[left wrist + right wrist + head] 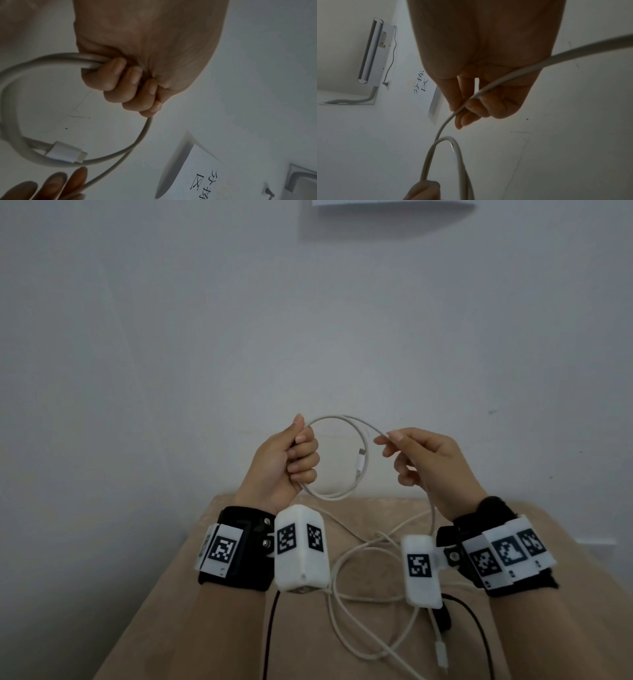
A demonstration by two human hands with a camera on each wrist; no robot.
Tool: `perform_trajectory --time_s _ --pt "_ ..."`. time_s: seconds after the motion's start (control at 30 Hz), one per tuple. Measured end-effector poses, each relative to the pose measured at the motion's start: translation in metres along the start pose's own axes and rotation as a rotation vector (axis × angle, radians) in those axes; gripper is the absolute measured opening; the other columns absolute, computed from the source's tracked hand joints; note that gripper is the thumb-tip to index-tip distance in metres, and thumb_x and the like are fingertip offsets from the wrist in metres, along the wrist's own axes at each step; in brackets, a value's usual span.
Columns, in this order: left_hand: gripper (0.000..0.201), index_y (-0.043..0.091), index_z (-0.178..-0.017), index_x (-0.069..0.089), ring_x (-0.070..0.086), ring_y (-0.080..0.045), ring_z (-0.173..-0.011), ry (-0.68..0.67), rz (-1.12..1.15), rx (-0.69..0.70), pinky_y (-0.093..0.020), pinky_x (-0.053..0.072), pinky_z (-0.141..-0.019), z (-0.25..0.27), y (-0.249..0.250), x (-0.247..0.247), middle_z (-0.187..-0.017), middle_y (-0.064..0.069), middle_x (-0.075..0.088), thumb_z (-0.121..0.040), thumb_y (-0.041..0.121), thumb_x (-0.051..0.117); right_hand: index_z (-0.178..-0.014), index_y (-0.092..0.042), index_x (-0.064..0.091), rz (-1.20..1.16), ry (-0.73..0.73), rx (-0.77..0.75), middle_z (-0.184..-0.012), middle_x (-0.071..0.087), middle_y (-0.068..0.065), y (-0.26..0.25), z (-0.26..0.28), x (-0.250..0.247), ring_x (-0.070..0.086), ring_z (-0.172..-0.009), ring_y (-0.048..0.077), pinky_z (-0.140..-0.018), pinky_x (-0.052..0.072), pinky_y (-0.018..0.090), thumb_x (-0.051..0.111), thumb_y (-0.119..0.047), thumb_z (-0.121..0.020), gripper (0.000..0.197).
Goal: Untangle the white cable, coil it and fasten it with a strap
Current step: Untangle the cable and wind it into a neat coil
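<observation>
My left hand (294, 455) is raised above the table and grips a round coil of the white cable (346, 419) in its fist. One white plug (359, 462) hangs on the coil's right side; it shows close up as a plug (66, 152) in the left wrist view. My right hand (394, 440) pinches the cable strand just right of the coil, between thumb and fingers. From there the cable runs down past my right wrist to a loose tangle (363, 573) on the table, ending in a second plug (441, 654). A small black item (443, 619), possibly the strap, lies beside the tangle.
A beige cloth (191, 611) covers the table. Black leads (270, 635) hang from my wrist cameras over it. A pale wall (308, 320) rises behind, with a paper sheet (394, 203) taped high up.
</observation>
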State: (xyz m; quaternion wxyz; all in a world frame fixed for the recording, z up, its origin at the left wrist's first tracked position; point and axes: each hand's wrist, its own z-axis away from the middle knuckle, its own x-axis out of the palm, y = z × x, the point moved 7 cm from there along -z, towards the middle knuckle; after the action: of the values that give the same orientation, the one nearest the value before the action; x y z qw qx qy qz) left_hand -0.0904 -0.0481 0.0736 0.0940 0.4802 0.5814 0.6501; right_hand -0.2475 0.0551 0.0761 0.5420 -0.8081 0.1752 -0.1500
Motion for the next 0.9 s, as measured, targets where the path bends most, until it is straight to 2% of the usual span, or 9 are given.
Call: perform_trajectory --time_s 0.1,0.2,0.3,0.37,0.53,0.67,0.77,0.9 --pt "0.048 0.02 -0.055 0.043 0.023 -0.002 -0.034 -0.013 0.034 -0.005 -0.016 0.012 -0.037 -0.002 -0.001 0.0 -0.045 0.01 0.027 -0.1 0.037 0.035 -0.094 -0.014 0.074 0.074 -0.026 0.017 -0.088 0.069 0.001 -0.002 0.002 0.008 0.044 -0.055 0.009 -0.044 0.031 0.019 0.05 -0.021 -0.098 0.025" --pt "0.05 0.02 -0.052 0.045 0.024 -0.002 -0.033 -0.024 0.084 -0.018 -0.015 0.015 -0.035 -0.003 -0.003 0.002 -0.044 0.01 0.027 -0.099 0.037 0.036 -0.099 -0.017 0.073 0.102 -0.037 0.026 -0.1 0.073 -0.002 -0.003 0.005 0.016 0.05 -0.065 0.008 -0.043 0.03 0.018 0.047 -0.023 -0.099 0.027" --pt "0.052 0.02 -0.051 0.046 0.024 -0.002 -0.033 -0.016 0.108 -0.019 -0.016 0.013 -0.036 -0.004 -0.004 0.003 -0.043 0.01 0.027 -0.099 0.037 0.034 -0.103 -0.016 0.071 0.106 -0.059 0.042 -0.097 0.075 0.001 -0.003 0.007 0.024 0.057 -0.074 0.01 -0.041 0.025 0.017 0.042 -0.026 -0.1 0.031" --pt "0.052 0.02 -0.052 0.046 0.024 -0.002 -0.033 -0.016 0.128 -0.021 -0.016 0.013 -0.038 -0.004 -0.005 0.006 -0.043 0.01 0.027 -0.1 0.037 0.034 -0.105 -0.016 0.07 0.098 -0.082 0.058 -0.093 0.076 0.002 -0.002 0.007 0.029 0.058 -0.074 0.008 -0.04 0.023 0.015 0.039 -0.028 -0.101 0.033" --pt "0.051 0.019 -0.053 0.045 0.025 -0.003 -0.034 -0.017 0.156 -0.034 -0.016 0.015 -0.038 -0.003 -0.007 0.01 -0.044 0.009 0.027 -0.1 0.037 0.034 -0.096 -0.013 0.072 0.046 -0.097 0.059 -0.075 0.068 -0.002 -0.001 0.005 0.03 0.044 -0.065 0.007 -0.04 0.022 0.014 0.041 -0.03 -0.1 0.036" --pt "0.048 0.019 -0.053 0.045 0.026 -0.004 -0.035 -0.036 0.137 -0.058 -0.016 0.021 -0.038 -0.002 -0.009 0.013 -0.044 0.009 0.028 -0.098 0.035 0.036 -0.086 -0.014 0.068 0.025 -0.078 0.038 -0.068 0.06 -0.006 -0.001 0.004 0.027 0.042 -0.064 0.007 -0.041 0.023 0.014 0.041 -0.028 -0.101 0.034" --pt "0.043 0.018 -0.053 0.045 0.028 -0.006 -0.035 -0.057 0.09 -0.104 -0.018 0.03 -0.038 0.001 -0.009 0.013 -0.043 0.008 0.029 -0.093 0.031 0.04 -0.081 -0.015 0.066 0.055 -0.087 0.033 -0.066 0.056 -0.006 -0.001 0.004 0.025 0.041 -0.06 0.006 -0.04 0.023 0.013 0.04 -0.025 -0.101 0.034" --pt "0.047 0.014 -0.056 0.052 0.031 -0.008 -0.035 -0.052 -0.062 -0.171 -0.019 0.038 -0.042 0.007 -0.011 0.009 -0.043 0.007 0.03 -0.095 0.033 0.035 -0.077 -0.015 0.065 0.171 -0.196 0.06 -0.063 0.054 -0.006 0.0 0.006 0.026 0.041 -0.057 0.004 -0.042 0.022 0.015 0.041 -0.024 -0.101 0.035"
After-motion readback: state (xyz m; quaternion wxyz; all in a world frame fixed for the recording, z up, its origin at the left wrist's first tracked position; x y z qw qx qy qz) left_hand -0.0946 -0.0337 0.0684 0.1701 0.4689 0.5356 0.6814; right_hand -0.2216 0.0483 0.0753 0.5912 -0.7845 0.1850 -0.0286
